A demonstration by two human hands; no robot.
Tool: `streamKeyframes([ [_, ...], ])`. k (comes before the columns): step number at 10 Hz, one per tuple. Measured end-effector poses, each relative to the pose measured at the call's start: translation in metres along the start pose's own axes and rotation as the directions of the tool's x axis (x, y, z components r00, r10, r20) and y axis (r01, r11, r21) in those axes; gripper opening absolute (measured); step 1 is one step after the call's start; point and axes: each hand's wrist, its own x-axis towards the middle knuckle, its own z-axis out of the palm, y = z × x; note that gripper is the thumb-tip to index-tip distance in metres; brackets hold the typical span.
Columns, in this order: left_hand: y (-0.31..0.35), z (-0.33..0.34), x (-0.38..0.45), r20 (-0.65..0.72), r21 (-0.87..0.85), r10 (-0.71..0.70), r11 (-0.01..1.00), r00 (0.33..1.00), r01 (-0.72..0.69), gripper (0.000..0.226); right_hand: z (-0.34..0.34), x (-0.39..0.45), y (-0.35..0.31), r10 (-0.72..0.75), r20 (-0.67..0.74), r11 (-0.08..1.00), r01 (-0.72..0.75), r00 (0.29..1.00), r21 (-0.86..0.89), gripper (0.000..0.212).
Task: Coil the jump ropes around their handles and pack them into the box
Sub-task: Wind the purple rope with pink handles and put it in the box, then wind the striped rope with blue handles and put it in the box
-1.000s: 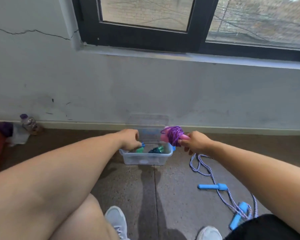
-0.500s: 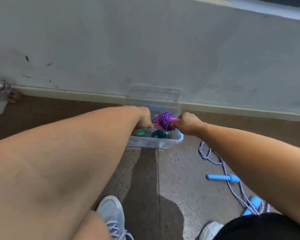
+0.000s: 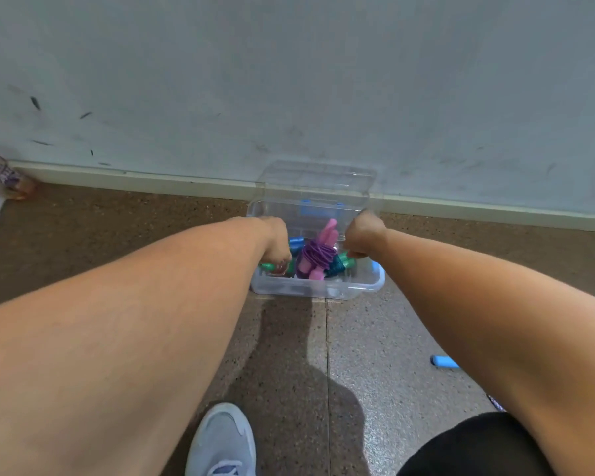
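— Hands first! What are they doing?

— Both are down in the clear box by the wall. Left hand curls round a green handle. Right hand is bent too, but I cannot tell what it holds.

— And the pink rope bundle?

— It sits in the middle, long way pointing from the near edge up toward the wall. I would push it flat so the lid shuts. One blue handle lies on the floor.

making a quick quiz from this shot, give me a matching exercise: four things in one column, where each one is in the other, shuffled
Things:
1. pink-handled rope bundle
2. loose blue handle
3. grey shoe
4. plastic bottle

Places:
A. far left, by the wall
B. inside the clear box
C. bottom edge, centre
D. on the floor, right of the box

Pairs: 1-B, 2-D, 3-C, 4-A
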Motion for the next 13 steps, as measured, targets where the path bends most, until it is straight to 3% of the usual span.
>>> streamKeyframes([
  [1,-0.001,0.0,0.003,0.027,0.035,-0.008,0.999,1.0,0.007,0.038,-0.003,-0.003,0.002,0.034,0.097,0.969,-0.057,0.995,0.24,0.019],
  [2,0.004,-0.001,0.004,0.039,0.017,0.005,1.0,0.999,-0.006,0.034,-0.001,0.004,0.007,0.09,0.079,0.966,-0.106,0.993,0.236,0.026],
  [5,0.057,-0.005,0.003,0.028,0.068,0.086,0.994,0.996,-0.088,0.022,-0.021,-0.018,0.052,0.062,-0.004,0.945,-0.058,0.998,0.321,0.012],
  [6,0.097,-0.004,0.001,0.021,0.13,0.151,0.98,0.988,-0.153,0.027,-0.031,-0.041,0.087,0.06,0.005,0.947,-0.059,0.998,0.317,0.028],
  [7,0.146,-0.002,-0.005,0.01,0.197,0.235,0.952,0.972,-0.233,0.02,-0.037,-0.073,0.126,0.063,0.057,0.947,-0.077,0.996,0.311,0.026],
  [9,0.237,0.018,-0.01,0.018,0.275,0.381,0.887,0.924,-0.371,0.036,-0.021,-0.112,0.222,0.148,0.086,0.904,-0.17,0.985,0.393,0.024],
  [11,0.306,0.05,-0.01,0.083,0.369,0.457,0.811,0.886,-0.453,0.031,0.006,-0.147,0.297,0.189,0.168,0.833,-0.248,0.968,0.495,0.024],
  [13,0.359,0.086,-0.006,0.145,0.39,0.496,0.766,0.856,-0.51,0.036,0.058,-0.156,0.343,0.265,0.215,0.691,-0.341,0.94,0.638,0.023],
])
